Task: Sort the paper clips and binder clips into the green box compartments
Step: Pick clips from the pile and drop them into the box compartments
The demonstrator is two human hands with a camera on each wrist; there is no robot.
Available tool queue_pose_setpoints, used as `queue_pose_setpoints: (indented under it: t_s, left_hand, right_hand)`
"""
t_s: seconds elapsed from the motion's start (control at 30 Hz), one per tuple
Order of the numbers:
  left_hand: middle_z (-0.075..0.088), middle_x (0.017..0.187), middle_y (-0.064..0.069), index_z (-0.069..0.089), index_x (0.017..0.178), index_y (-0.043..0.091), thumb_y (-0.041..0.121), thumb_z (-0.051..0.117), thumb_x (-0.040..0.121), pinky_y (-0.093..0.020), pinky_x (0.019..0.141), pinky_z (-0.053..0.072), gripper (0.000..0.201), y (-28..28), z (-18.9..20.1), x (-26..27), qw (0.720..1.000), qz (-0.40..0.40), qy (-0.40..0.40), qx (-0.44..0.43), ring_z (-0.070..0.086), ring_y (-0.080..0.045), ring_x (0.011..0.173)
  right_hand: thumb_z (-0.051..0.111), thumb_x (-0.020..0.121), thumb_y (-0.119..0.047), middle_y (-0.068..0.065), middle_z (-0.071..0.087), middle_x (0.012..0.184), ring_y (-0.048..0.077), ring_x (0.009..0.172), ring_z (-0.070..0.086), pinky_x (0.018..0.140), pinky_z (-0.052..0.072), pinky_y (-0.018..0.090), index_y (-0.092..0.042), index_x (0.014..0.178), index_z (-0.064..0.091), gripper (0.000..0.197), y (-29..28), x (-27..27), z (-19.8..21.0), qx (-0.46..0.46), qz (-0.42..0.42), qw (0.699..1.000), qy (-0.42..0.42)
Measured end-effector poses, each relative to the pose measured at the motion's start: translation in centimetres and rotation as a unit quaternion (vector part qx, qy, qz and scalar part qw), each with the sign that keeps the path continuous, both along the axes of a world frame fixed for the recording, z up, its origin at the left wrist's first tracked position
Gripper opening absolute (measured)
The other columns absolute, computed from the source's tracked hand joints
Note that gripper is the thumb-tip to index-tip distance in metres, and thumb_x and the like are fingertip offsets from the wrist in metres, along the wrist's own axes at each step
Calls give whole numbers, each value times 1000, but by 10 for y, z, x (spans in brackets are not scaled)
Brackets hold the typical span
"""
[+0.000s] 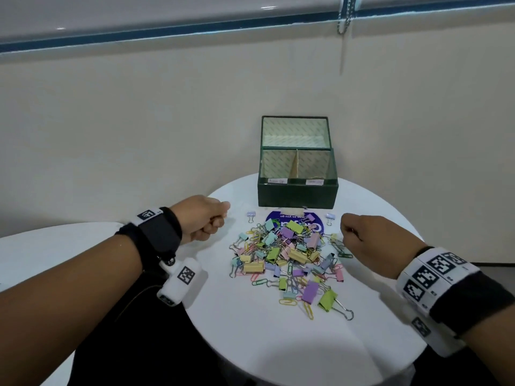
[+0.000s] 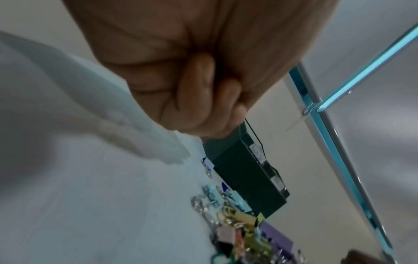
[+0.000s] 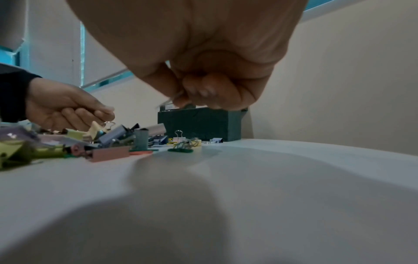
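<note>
Clips (image 1: 289, 257) lie heaped on the desk (image 1: 278, 344) before the open box (image 1: 297, 195). Left hand (image 1: 203, 218) is curled, contents unclear; right hand (image 1: 370, 238) seems to pinch something thin. Tangled wires could drag extras into the wrong compartment.

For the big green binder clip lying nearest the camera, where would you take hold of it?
Pinch the green binder clip across its folded body from above. Its wire handle lies flat on the white table, trailing right, so it is harder to pinch; the body stands proud at the pile's edge.
</note>
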State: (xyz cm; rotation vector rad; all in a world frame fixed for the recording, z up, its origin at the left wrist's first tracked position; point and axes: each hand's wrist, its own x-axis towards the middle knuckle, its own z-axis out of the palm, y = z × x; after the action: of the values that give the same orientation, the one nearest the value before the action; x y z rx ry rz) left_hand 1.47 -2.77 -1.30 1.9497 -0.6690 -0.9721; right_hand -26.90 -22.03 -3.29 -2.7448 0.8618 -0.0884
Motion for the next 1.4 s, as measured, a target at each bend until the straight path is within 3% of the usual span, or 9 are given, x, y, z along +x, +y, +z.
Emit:
queue_pose_setpoints:
  t_s: [0.1,0.23,0.43,0.7,0.83,1.0,1.07,1.27,1.4]
  left_hand:
    - [58,74,4,71,95,18,30,54,99,-24,55,40,21,-12,0,-4,970,-100,-208,78,48,-13,59]
    - [67,100,15,74,94,29,46,63,90,-27,80,44,21,-35,10,-23,843,-217,-462,169,60,-9,92]
    - [72,90,1,75,91,18,45,63,89,-30,76,54,29,-52,9,-37,735,-292,-559,249,67,-19,84]
    - [64,83,-2,64,91,15,19,47,92,-27,58,44,17,-55,11,-40,626,-375,-612,306,62,-22,73]
    - [67,96,2,67,98,17,29,47,94,-28,74,50,23,-62,35,-30,685,-383,-552,283,63,-19,88]
    - [64,75,8,65,80,22,36,64,92,-21,60,45,19,-95,67,-25,887,-302,-345,62,54,-11,63]
    - [55,60,10,64,76,22,37,68,90,-25,55,44,21,-118,66,-28,932,-235,-276,14,46,-10,54]
    - [65,80,-4,70,104,3,17,61,95,-37,85,59,18,-178,61,-55,968,-116,-222,-26,63,-20,76]
    - [69,108,-11,65,118,0,20,55,99,-37,92,53,29,-187,58,-55,966,-147,-212,-29,66,-28,100]
  right_hand:
    - [34,104,-29,2,55,66,19,62,48,59,38,34,-21,75,40,31,1,0,2,11,-13,1000,-25]
    - [34,106,-36,0,56,71,18,65,52,63,41,35,-24,78,39,31,1,0,2,11,-15,999,-27]
    - [34,106,-37,-3,56,71,15,63,51,60,37,32,-24,80,39,29,-1,-1,-1,-18,-16,1000,-19]
    - [36,106,-38,-5,56,71,13,64,53,58,35,29,-27,81,39,27,-3,0,-3,-16,-8,999,-30]
    - [39,106,-36,-4,57,73,14,66,52,63,40,29,-28,79,40,28,-6,0,0,27,-7,997,-67]
    - [48,104,-27,-5,57,75,16,68,52,65,43,31,-21,81,54,24,-33,21,29,120,-45,973,-192]
    - [50,103,-26,-2,55,74,17,66,49,70,48,37,-11,89,59,23,-48,40,39,168,-76,954,-237]
    - [50,103,-20,0,56,76,13,65,50,56,35,26,-15,78,54,26,-74,97,56,116,-102,964,-217]
    - [49,101,-12,4,64,92,21,84,62,75,53,33,-19,91,65,20,-75,118,63,127,-70,980,-137]
